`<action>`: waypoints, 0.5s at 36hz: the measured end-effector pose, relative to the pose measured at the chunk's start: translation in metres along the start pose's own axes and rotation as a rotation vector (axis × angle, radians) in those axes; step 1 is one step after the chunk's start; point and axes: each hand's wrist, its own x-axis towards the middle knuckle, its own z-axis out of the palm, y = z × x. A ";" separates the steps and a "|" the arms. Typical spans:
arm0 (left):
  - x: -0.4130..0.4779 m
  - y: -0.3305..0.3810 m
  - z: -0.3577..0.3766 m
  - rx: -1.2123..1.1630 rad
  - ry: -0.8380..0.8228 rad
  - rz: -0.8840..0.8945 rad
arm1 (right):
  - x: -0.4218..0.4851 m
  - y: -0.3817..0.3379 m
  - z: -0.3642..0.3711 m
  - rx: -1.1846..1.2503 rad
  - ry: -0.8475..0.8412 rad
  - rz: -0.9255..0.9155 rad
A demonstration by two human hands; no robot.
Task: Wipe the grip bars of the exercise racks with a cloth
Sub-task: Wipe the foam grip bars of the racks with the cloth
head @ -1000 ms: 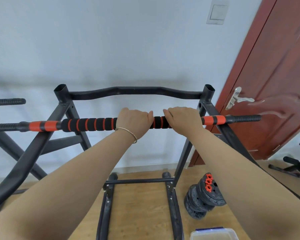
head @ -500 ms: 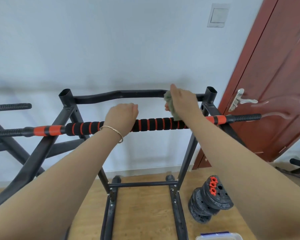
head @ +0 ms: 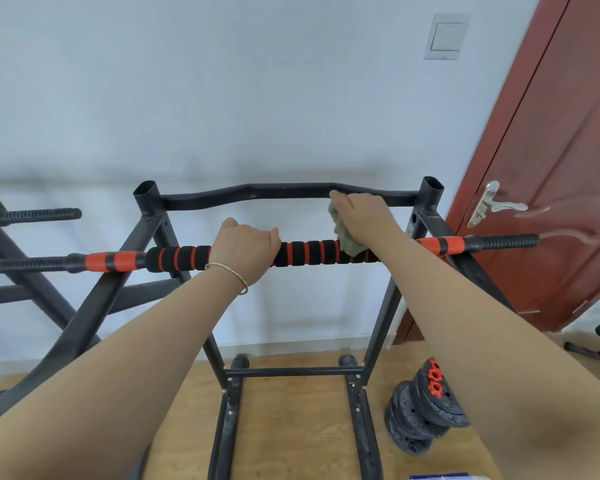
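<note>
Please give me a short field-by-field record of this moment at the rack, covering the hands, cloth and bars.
left hand: closed around the foam bar, near its middle
right hand: holds the cloth, reaching toward the rear bar
cloth: grey-green, bunched, hanging below the right hand down to the foam bar
foam bar: black with orange rings, lying across the rack
rear bar: black, bent, joining the two rear posts
floor: weight plates right of the rack
door: red-brown, at right
</note>
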 end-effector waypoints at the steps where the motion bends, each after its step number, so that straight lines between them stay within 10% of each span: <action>1: 0.000 0.001 -0.002 -0.009 -0.002 -0.009 | -0.005 0.005 -0.004 0.145 0.071 0.080; 5: 0.004 0.016 -0.017 -0.078 0.087 -0.036 | -0.043 0.026 0.001 0.304 0.344 0.021; 9: 0.015 0.046 -0.029 -0.131 0.109 0.022 | -0.068 0.040 0.022 -0.195 0.374 -0.351; 14: 0.021 0.055 -0.021 -0.102 0.130 -0.001 | -0.057 0.051 0.031 -0.385 0.412 -0.353; 18: 0.024 0.051 -0.023 -0.087 0.116 0.026 | -0.043 0.042 0.018 -0.683 0.076 -0.362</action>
